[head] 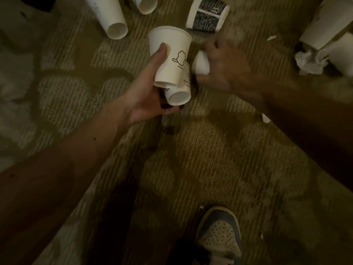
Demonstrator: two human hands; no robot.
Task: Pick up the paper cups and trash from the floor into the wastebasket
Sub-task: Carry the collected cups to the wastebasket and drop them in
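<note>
My left hand (150,92) grips a white paper cup with a cat drawing (172,54), thumb on its side, and a second white cup (179,94) lies in the same palm beneath it. My right hand (223,67), blurred by motion, holds a small white cup or piece of trash (200,63) just right of the cat cup. On the carpet above lie a tall white cup (110,16), another white cup (146,4) and a black-patterned cup (208,15). Crumpled tissue (309,62) lies at the right. No wastebasket is in view.
White cups or containers (328,22) lie at the upper right edge. Small paper scraps (265,118) dot the patterned carpet (191,159). My shoe (219,234) stands at the bottom centre. A dark shape fills the upper left corner.
</note>
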